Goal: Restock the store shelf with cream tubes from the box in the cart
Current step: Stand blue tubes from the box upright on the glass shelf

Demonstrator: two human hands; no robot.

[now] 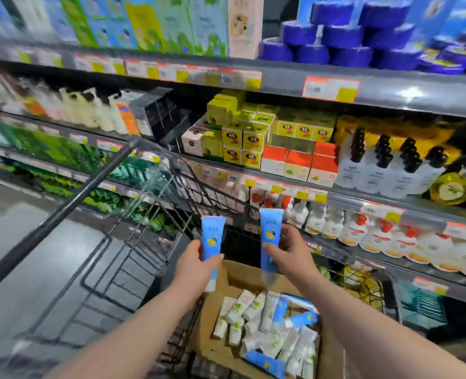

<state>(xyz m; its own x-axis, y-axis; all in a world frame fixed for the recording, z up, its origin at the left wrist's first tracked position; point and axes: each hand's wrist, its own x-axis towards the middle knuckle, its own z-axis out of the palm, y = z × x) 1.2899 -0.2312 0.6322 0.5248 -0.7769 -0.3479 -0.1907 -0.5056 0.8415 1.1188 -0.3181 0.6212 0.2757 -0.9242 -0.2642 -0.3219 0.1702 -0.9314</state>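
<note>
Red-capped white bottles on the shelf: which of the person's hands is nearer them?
Right. The right hand, holding a blue tube, is just left of the bottles; the left hand is farther left.

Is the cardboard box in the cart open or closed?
Open. The cardboard box has its flap raised, and white tubes and blue tubes lie loose inside, visible from above.

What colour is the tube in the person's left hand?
The tube is blue, seen in head view.
</note>
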